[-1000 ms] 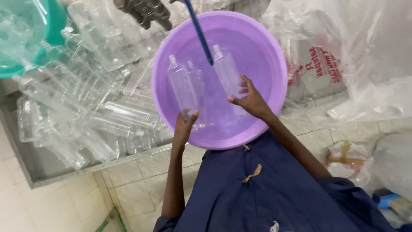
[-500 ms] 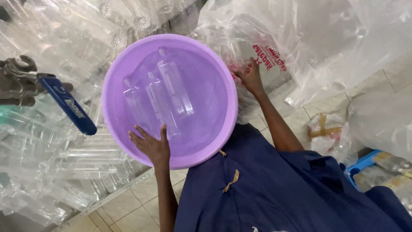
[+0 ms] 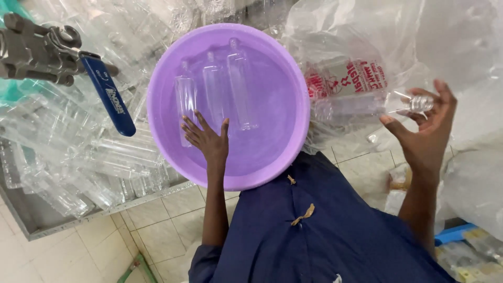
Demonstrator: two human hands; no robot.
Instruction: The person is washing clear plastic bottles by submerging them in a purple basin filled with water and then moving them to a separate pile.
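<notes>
The purple basin [image 3: 272, 152] with three clear bottles [image 3: 215, 97] had shifted rightward, the left hand [image 3: 207, 139] lying spread inside it, while the right hand [image 3: 427, 133] had left its rim, loosely pinching another clear bottle [image 3: 367, 105].

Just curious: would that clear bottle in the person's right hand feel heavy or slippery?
Probably light: the clear bottle looks thin-walled and empty. The right hand grips only its neck with fingertips. Its smooth, round body may well be slippery and could roll if laid down.
</notes>
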